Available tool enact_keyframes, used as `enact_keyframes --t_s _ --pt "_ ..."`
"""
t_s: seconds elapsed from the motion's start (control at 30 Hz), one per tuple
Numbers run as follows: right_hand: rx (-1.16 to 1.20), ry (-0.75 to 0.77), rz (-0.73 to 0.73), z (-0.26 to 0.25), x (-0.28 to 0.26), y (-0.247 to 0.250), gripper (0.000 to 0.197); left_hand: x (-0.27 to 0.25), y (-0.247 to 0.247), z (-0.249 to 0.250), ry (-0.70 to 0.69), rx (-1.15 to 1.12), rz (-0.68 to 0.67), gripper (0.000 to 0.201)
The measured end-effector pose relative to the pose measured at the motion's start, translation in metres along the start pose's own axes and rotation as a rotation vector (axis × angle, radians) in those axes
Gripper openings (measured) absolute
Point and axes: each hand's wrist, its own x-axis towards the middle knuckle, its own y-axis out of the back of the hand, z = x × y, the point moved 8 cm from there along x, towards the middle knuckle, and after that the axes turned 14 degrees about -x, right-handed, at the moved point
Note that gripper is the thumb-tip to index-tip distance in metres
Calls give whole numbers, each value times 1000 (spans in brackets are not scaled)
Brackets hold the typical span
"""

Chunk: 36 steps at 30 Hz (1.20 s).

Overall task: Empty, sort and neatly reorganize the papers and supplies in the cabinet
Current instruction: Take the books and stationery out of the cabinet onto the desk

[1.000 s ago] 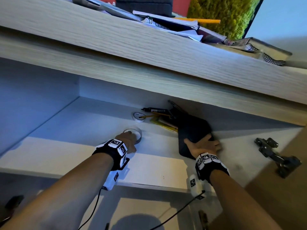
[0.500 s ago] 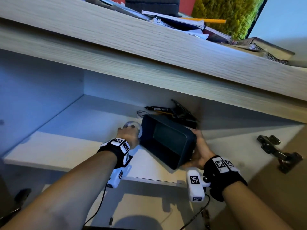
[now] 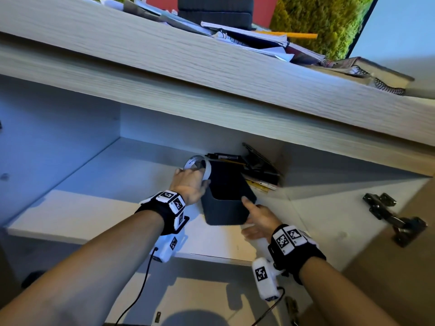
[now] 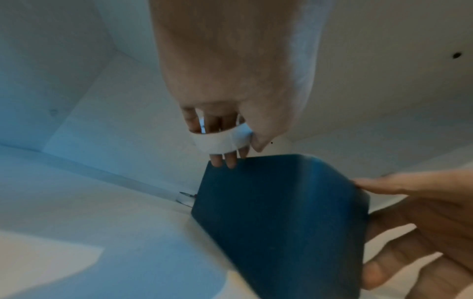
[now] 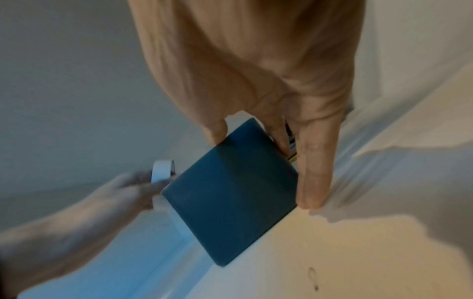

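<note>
Hands both deep in the cabinet now, up on the white shelf (image 3: 70, 208). Left hand (image 3: 188, 184) has a roll of white tape (image 3: 200, 165) pinched, thumb on the outside of the ring and fingers (image 4: 225, 159) poking through it, the roll held right at the upper left corner of the dark blue bin (image 3: 226, 198). Right hand (image 3: 257, 220) grips that bin at its near right corner, thumb hooked over the rim and into the opening, the other fingers (image 5: 312, 178) running along the outer wall; the bin sits tilted on the shelf with its mouth facing up and toward the camera. Behind it, against the back wall, a clutter of pens and pencils (image 3: 235, 160) plus some flat dark items. Papers and notebooks (image 3: 259, 41) are piled on the cabinet top. A door hinge (image 3: 395, 220) hangs off to the right.
</note>
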Motion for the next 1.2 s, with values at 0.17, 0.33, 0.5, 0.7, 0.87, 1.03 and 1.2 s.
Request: enact_keyframes --t_s 0.17,0.33,0.5,0.7,0.87,1.03,1.2 --pt "-163 97 -75 -17 1 -11 53 14 20 21 -42 -2 170 36" --pt "-465 146 -14 -25 30 11 52 18 -16 16 -74 22 -114 35" --pt "-1036 228 139 -32 84 54 62 17 -26 -4 -24 46 -113 77" --pt "-1170 249 186 -46 158 69 78 15 -22 -11 -47 113 -27 99" --pt "-1196 342 114 -62 192 50 78 24 -18 -23 58 178 10 90" --pt "-1252 308 112 -67 209 46 79 29 -11 -25 143 285 -35 65" --pt "-1245 267 97 -59 211 43 75 35 -12 -23 149 272 -99 53"
